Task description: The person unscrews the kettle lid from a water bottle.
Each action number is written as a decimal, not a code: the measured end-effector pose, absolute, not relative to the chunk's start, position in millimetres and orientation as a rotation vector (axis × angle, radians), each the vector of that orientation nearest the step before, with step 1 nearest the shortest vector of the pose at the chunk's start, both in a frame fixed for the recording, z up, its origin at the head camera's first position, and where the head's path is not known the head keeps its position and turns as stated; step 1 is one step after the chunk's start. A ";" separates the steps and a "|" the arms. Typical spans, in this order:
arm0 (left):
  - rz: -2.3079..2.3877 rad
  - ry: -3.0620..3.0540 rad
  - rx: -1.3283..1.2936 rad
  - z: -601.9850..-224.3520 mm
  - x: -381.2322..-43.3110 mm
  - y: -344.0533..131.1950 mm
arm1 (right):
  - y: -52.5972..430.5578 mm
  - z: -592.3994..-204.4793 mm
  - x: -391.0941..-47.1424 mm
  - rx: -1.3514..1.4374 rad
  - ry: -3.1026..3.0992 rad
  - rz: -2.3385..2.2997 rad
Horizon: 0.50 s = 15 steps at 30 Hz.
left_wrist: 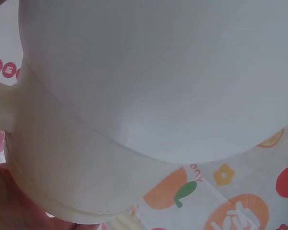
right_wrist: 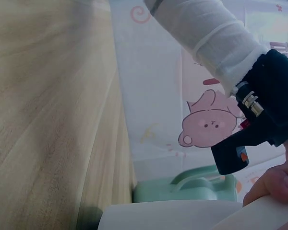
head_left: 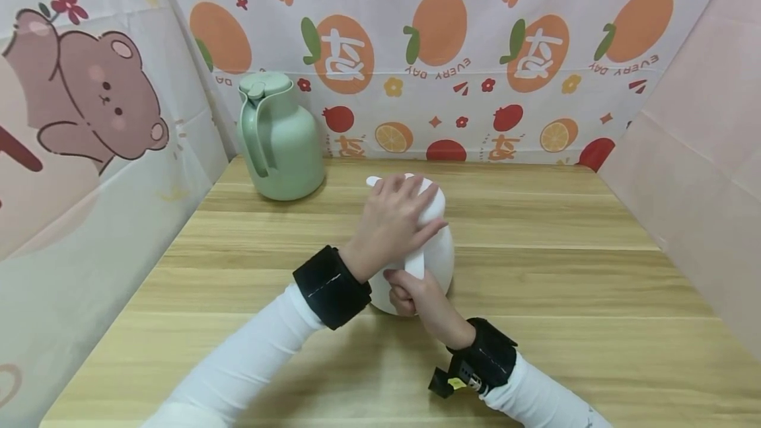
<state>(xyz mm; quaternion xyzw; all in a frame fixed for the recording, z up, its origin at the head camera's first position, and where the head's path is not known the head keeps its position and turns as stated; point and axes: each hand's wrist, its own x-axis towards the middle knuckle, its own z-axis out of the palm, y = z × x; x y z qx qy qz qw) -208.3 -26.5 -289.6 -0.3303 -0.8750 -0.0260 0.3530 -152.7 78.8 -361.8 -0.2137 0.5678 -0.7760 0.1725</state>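
A white jug (head_left: 441, 266) with a handle (head_left: 415, 265) stands on the wooden table in front of me. My left hand (head_left: 386, 220) lies over its top, fingers bent around the lid (head_left: 436, 207) and thumb stretched to the right. Lower down, my right hand (head_left: 423, 299) grips the handle on the near side, fingers curled and thumb along it. Smooth pale jug wall (left_wrist: 149, 72) fills most of the left wrist view. Much of the lid is hidden under the left hand.
A green thermos jug (head_left: 291, 150) stands at the back left of the table (head_left: 565, 269). Printed cloth (head_left: 475, 98) hangs behind the table, and more cloth hangs along both sides.
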 end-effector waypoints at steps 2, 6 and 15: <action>-0.072 -2.280 -0.845 -289.0 -207.8 -26.5 | 78.8 -361.7 -152.7 -0.608 1.616 -2.204; -0.164 -2.353 -0.917 -283.4 -207.4 -33.0 | 78.6 -361.9 -152.6 -0.572 1.629 -2.190; -0.585 -2.403 -1.353 -265.1 -210.3 -69.5 | 81.0 -362.9 -152.2 -0.579 1.669 -2.161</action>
